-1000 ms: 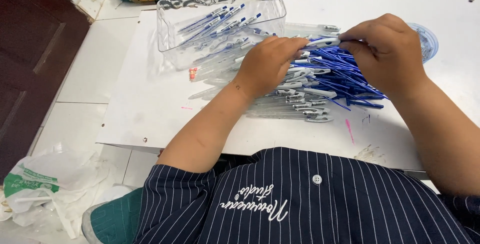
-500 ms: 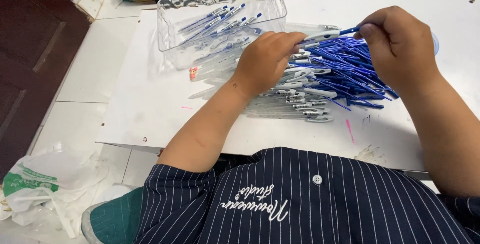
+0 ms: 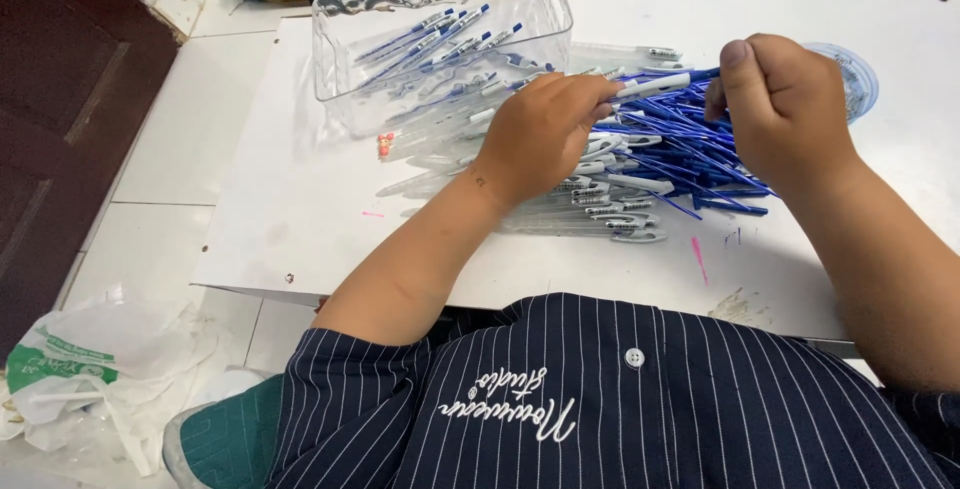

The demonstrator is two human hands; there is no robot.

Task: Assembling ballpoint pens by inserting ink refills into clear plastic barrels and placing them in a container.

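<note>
Since a moment earlier the right hand (image 3: 785,109) had drawn away from the left and risen a little, the gap between the two widening over the pile. The left hand (image 3: 545,134) was closed, pinching a clear pen barrel (image 3: 652,87) at its fingertips, the barrel pointing toward the right hand. The right hand was curled into a loose fist with the thumb up; I cannot tell what, if anything, it gripped, though a thin blue refill (image 3: 690,77) ran toward it. Below both hands lay a heap of blue refills (image 3: 690,154) and clear pen barrels (image 3: 600,214) near the middle of the white desk (image 3: 300,209). A clear plastic box (image 3: 440,39) holding finished pens stood at the desk's far edge, left of the heap.
</note>
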